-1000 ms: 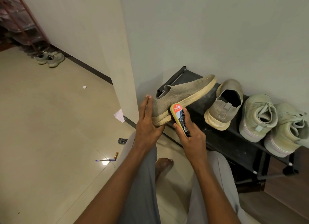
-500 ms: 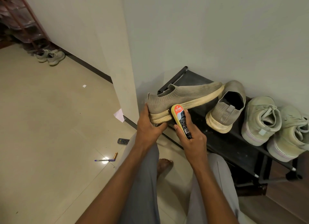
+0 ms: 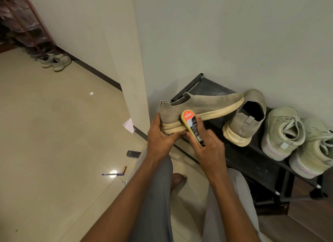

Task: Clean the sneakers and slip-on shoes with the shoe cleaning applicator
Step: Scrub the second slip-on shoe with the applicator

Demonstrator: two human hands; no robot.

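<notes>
My left hand (image 3: 160,135) grips the heel end of a beige knit slip-on shoe (image 3: 203,104), holding it on its side with the cream sole facing me. My right hand (image 3: 207,144) holds the shoe cleaning applicator (image 3: 192,126), a yellow oval body with an orange and black label, pressed against the shoe's side near the heel. The second slip-on (image 3: 246,119) stands on the black shoe rack (image 3: 255,162), heel toward me. Two pale green lace-up sneakers (image 3: 282,133) (image 3: 313,151) stand on the rack to its right.
A wall corner pillar (image 3: 129,65) stands just left of the rack. On the tiled floor lie a remote (image 3: 133,153), a pen (image 3: 110,174), a battery (image 3: 124,169) and paper scraps. Another pair of sneakers (image 3: 55,61) sits by a red rack far left. My legs and a bare foot are below.
My left hand went from flat against the shoe's heel to gripping it underneath. The shoe has levelled out and shifted slightly, and the applicator has moved up onto its side.
</notes>
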